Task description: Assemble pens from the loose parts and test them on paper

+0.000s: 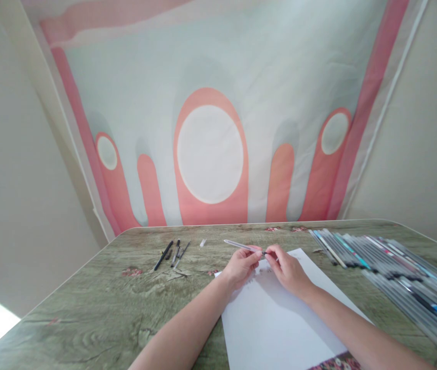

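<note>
A translucent pen barrel lies across my left hand, held between the thumb and fingers, its far end pointing left. My right hand pinches at the dark tip end of the same pen, with thumb and fingertips close together. Whether the small dark piece there is a tip or a cap, I cannot tell. Both hands are above the far part of a white sheet of paper, which carries some small dark marks near its top edge.
Left of the hands lie a black pen, several small dark pen parts and a small clear piece. Many clear-barrelled pens are spread in rows at the right of the wood-patterned table. A printed curtain hangs behind.
</note>
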Demonstrator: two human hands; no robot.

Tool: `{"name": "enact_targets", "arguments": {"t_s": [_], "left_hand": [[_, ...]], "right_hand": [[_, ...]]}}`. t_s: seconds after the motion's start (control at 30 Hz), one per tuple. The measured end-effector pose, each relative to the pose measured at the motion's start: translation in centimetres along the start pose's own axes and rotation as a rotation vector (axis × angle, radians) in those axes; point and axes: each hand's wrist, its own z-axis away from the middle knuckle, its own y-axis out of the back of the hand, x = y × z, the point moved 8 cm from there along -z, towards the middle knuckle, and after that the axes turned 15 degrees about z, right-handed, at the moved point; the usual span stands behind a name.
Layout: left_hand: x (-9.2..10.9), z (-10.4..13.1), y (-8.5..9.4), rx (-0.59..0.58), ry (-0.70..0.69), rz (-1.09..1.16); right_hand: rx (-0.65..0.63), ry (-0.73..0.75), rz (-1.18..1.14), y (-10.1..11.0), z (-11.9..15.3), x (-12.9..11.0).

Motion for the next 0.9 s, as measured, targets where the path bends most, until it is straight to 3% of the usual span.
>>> {"name": "enact_targets", "arguments": {"t_s": [0.27,0.43,0.77,0.9], "left_hand": [[0.4,0.3,-0.9,-0.067,-0.039,-0.052],[0.4,0.4,-1.1,-0.082,-0.05,-0.061],[0.3,0.3,-1.2,-0.099,-0.07,-0.127],[0.3,0.0,-0.6,-0.057,-0.08,-0.098]], "right_hand": [[0.051,0.045,0.099,0.3,0.0,-0.4],[0.005,0.016,0.108,0.0,0.1,-0.3],[-0.138,-0.127,-0.185,-1.3,0.1,0.4],[-0.102,-0.134,-0.208,-1.0,0.1,0.7]]}}
